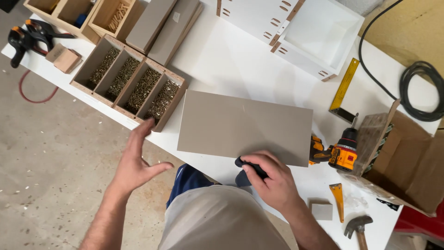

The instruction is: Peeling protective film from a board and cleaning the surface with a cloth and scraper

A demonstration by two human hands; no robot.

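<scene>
A flat grey panel (245,126) lies on the white workbench (231,55) in front of me. My right hand (273,180) grips a dark clamp handle (244,170) at the panel's near edge. My left hand (136,159) hovers open off the bench's near edge, fingers spread, its fingertips close to the corner of a wooden tray of screws (132,83). It holds nothing.
An orange and black cordless drill (340,153) lies right of the panel, beside a cardboard box (407,162). A yellow square ruler (344,85), a white drawer box (300,32), grey panels (162,25), clamps (27,37), a hammer (358,227) and a small grey block (321,210) surround it.
</scene>
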